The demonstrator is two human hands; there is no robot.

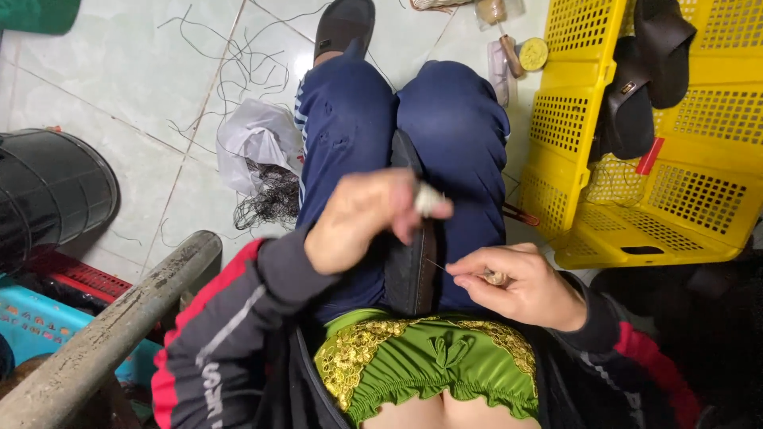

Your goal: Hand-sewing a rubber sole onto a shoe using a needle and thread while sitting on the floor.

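Observation:
A black shoe sole (411, 262) stands on edge between my knees, clamped by my dark blue trousers (457, 135). My left hand (366, 218) rests on its top edge, fingers curled, with a pale wrap on one fingertip (429, 199). My right hand (517, 282) is to the right of the sole, pinching a thin needle or thread (437, 265) that runs to the sole's side.
A yellow plastic crate (675, 199) with dark sandals (644, 79) stands at the right. Black thread scraps and a white bag (258, 143) lie on the tiled floor. A black bucket (48, 191), a grey pipe (111, 326) and a blue crate (40, 326) are at the left.

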